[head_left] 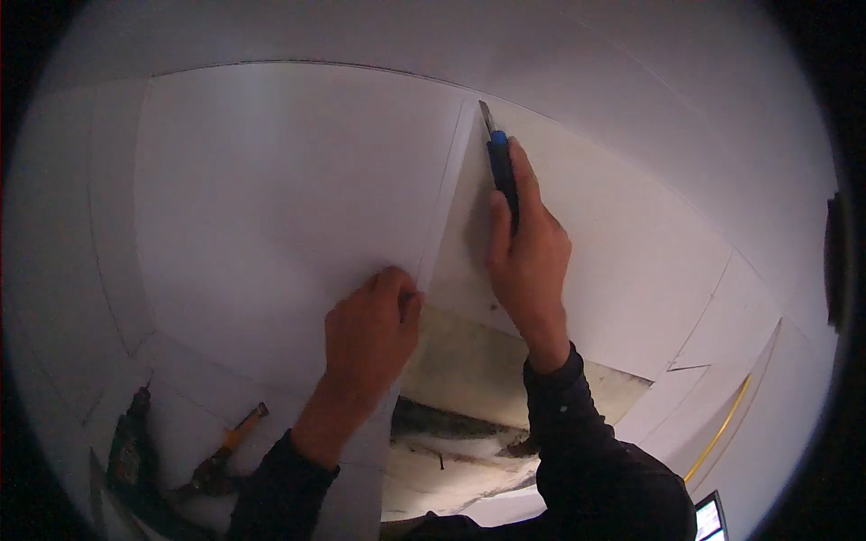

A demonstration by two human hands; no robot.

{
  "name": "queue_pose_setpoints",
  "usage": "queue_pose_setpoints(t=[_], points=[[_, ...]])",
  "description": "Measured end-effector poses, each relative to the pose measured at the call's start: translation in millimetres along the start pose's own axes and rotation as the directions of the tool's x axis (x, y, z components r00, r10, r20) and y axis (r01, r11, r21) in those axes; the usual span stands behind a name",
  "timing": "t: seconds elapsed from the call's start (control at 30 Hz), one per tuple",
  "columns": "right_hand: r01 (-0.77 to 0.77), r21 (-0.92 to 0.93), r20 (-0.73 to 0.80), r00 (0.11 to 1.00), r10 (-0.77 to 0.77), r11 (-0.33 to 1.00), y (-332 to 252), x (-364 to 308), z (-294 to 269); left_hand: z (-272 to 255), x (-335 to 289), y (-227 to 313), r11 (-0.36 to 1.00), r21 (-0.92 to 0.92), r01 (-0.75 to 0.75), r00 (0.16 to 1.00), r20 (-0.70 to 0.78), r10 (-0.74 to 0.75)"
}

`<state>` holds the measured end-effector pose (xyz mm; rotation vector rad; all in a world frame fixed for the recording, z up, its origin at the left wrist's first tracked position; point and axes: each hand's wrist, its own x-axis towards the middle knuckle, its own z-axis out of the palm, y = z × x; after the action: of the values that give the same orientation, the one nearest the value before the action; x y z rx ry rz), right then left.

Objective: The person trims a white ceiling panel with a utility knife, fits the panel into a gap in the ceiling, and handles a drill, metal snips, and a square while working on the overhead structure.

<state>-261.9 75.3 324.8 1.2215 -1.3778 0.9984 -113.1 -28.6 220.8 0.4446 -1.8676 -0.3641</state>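
Utility knife [503, 176] held in right hand [532, 261], blade [487, 117] ahead of fingers [526, 173].

Your long black-and-blue knife handle [502, 171] looks like plastic, and its thin grey blade [487, 117] looks like metal. The big white sheet [289, 180] looks smooth, with a soft shine. The pale cream board [622, 243] looks dull. Your black sleeves [577, 428] are matt cloth. The dark green drill [131, 458] looks like plastic.

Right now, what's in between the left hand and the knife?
In the head view, going from the left hand to the knife, there's a slanting white edge, then shadowed pale board.
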Motion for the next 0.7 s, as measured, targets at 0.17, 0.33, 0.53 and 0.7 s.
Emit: queue_pose_setpoints(t=[0.17,0.33,0.53,0.7], points=[[0.022,-0.016,-0.019,1.000,-0.022,1.000,-6,4,-1,-1,0,-4,1.000,-0.002,0.002,1.000,0.009,-0.002],[0.025,0.000,-0.020,0.999,-0.025,1.000,-3,6,0,0,1,-5,1.000,-0.010,-0.015,1.000,-0.009,0.015],[0.062,-0.091,-0.037,0.997,-0.065,0.994,-8,7,-2,-2,1,-3,1.000,-0.022,0.006,1.000,0.016,-0.006],[0.002,-0.186,-0.011,1.000,-0.004,0.983,-17,7,-3,0,-1,-1,1.000,-0.021,-0.021,1.000,-0.018,0.021]])
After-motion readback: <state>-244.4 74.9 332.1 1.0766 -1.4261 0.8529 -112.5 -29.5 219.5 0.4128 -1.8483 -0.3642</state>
